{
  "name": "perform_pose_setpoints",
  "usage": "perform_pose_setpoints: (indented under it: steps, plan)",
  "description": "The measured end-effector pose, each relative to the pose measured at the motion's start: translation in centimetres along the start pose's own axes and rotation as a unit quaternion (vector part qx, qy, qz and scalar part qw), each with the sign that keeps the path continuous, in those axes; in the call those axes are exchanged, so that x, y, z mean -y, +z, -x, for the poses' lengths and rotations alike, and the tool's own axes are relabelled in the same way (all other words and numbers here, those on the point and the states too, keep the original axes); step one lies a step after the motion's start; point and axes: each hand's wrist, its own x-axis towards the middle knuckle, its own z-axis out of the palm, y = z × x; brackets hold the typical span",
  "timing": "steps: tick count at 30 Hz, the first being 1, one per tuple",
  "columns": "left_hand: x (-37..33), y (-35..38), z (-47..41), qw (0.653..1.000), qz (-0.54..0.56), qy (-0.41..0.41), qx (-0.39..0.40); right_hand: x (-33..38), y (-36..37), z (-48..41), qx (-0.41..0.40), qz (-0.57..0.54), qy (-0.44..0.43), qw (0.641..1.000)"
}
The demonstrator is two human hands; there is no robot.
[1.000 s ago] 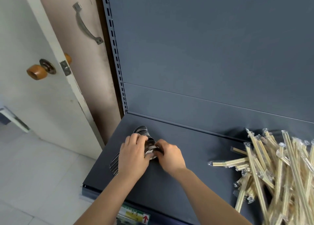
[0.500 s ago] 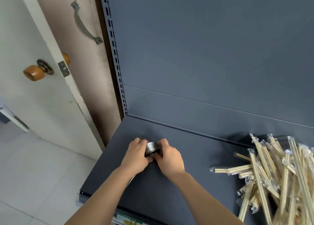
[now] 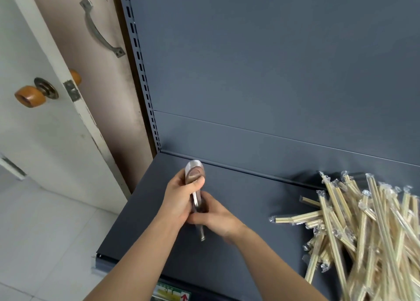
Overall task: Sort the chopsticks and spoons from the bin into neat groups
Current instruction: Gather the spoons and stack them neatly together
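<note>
Grip, left: left hand [image 3: 179,200] curled round a nested stack of spoons [image 3: 193,171], thumb laid across the lower edge of the front bowl.
Grip, right: right hand [image 3: 218,220] closed round the handles from 4 o'clock, fingers tucked against the left palm; exact finger placement hidden.
Spoons: metal, stacked bowl in bowl, held near upright, bowls at 12 o'clock, handle tips at 6 o'clock poking out below both hands; contact between tips and shelf impossible to tell.
Place of spoons: above the left half of the shelf [image 3: 250,212], at about 7 o'clock from the middle of the view, near the rear fold.
Chopsticks [image 3: 363,221]: pale wooden pairs in clear wrappers, heaped loosely on the shelf at 3 to 4 o'clock of the hands, well apart from them; most ends fanned toward 11 and 12 o'clock, a few pairs lying crosswise with wrapped tips toward 9 o'clock.
Shelf: dark grey metal, flat, front edge at 6 o'clock carrying a label [image 3: 172,294] with a red arrow.
Back panel [image 3: 272,73]: same grey, upright, filling 12 to 3 o'clock.
Slotted upright [image 3: 140,73]: along the panel's left edge.
Door [image 3: 45,141]: white, at 9 o'clock, with a wooden knob [image 3: 29,96].
Pull handle [image 3: 100,34]: grey metal, at 11 o'clock, on the beige surface beside the upright.
Floor [image 3: 45,244]: pale tiles at 8 o'clock.
</note>
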Motion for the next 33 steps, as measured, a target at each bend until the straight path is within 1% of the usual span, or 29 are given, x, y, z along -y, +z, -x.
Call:
perform_pose_setpoints:
  steps: [1, 2, 3, 4, 5, 6, 7, 8, 9, 10, 11, 12, 15, 16, 17, 19, 21, 23, 25, 27, 28, 29, 31, 33]
  plan:
    - [0.0, 0.4, -0.1, 0.998, 0.057, -0.008, 0.006, 0.1, -0.1, 0.2, -0.01, 0.029, 0.005, 1.0]
    - [-0.1, 0.7, -0.1, 0.995, 0.096, -0.015, 0.019, 0.2, -0.2, 0.5, -0.044, 0.051, 0.004, 0.998]
    - [-0.1, 0.6, -0.1, 0.993, 0.108, -0.015, 0.039, 0.3, -0.5, 0.9, -0.084, 0.08, -0.001, 0.993]
    - [-0.1, 0.2, -0.2, 0.994, 0.086, -0.005, 0.062, 0.2, -0.9, 1.2, -0.131, 0.132, -0.012, 0.982]
    - [-0.2, -0.4, -0.2, 0.996, 0.026, 0.012, 0.082, 0.1, -1.4, 1.6, -0.182, 0.213, -0.021, 0.96]
    - [-0.2, -1.3, -0.2, 0.993, -0.065, 0.031, 0.095, 0.0, -1.9, 2.0, -0.225, 0.302, -0.024, 0.926]
    - [-0.1, -2.1, -0.2, 0.979, -0.17, 0.05, 0.103, -0.2, -2.5, 2.3, -0.255, 0.38, -0.019, 0.889]
    - [0.0, -2.9, -0.1, 0.954, -0.268, 0.069, 0.111, -0.4, -2.8, 2.5, -0.268, 0.443, -0.009, 0.856]
    - [0.3, -3.6, -0.1, 0.924, -0.351, 0.091, 0.122, -0.6, -2.9, 2.7, -0.268, 0.485, -0.002, 0.832]
    - [0.8, -4.1, -0.2, 0.893, -0.415, 0.112, 0.134, -1.0, -2.9, 2.7, -0.257, 0.516, 0.002, 0.817]
    - [1.3, -4.4, -0.1, 0.865, -0.463, 0.128, 0.144, -1.3, -2.7, 2.7, -0.245, 0.532, 0.001, 0.811]
    - [1.9, -4.6, -0.1, 0.845, -0.493, 0.142, 0.151, -1.8, -2.7, 2.7, -0.234, 0.533, 0.0, 0.813]
    - [3.3, -5.0, -0.4, 0.805, -0.539, 0.193, 0.155, -3.0, -3.0, 2.6, -0.204, 0.485, 0.003, 0.85]
    - [3.7, -5.1, -0.5, 0.789, -0.556, 0.208, 0.158, -3.4, -3.1, 2.5, -0.197, 0.475, -0.003, 0.857]
    - [3.9, -5.2, -0.5, 0.768, -0.579, 0.222, 0.159, -3.8, -3.3, 2.6, -0.195, 0.476, -0.013, 0.857]
    - [4.5, -5.1, -0.3, 0.727, -0.617, 0.261, 0.15, -4.2, -3.5, 2.8, -0.201, 0.505, -0.048, 0.838]
    - [5.2, -5.1, 0.0, 0.701, -0.636, 0.297, 0.127, -4.4, -3.6, 2.9, -0.203, 0.525, -0.082, 0.823]
    - [5.9, -5.3, 0.2, 0.697, -0.628, 0.326, 0.115, -4.3, -3.5, 3.0, -0.199, 0.522, -0.09, 0.825]
    - [5.9, -5.5, 0.2, 0.699, -0.627, 0.324, 0.118, -4.7, -3.2, 2.9, -0.219, 0.525, -0.102, 0.816]
    - [5.6, -5.7, 0.1, 0.677, -0.651, 0.32, 0.126, -5.1, -2.9, 2.9, -0.249, 0.518, -0.112, 0.811]
    - [5.5, -5.7, 0.1, 0.665, -0.662, 0.323, 0.124, -4.9, -2.9, 2.9, -0.248, 0.509, -0.099, 0.818]
    - [5.4, -5.6, 0.1, 0.662, -0.668, 0.317, 0.122, -4.7, -3.0, 2.9, -0.235, 0.5, -0.08, 0.83]
    - [5.4, -5.4, 0.2, 0.675, -0.666, 0.297, 0.114, -4.1, -3.6, 3.0, -0.199, 0.486, -0.049, 0.849]
    - [5.3, -5.1, 0.4, 0.698, -0.651, 0.284, 0.093, -3.6, -4.1, 3.1, -0.181, 0.492, -0.044, 0.85]
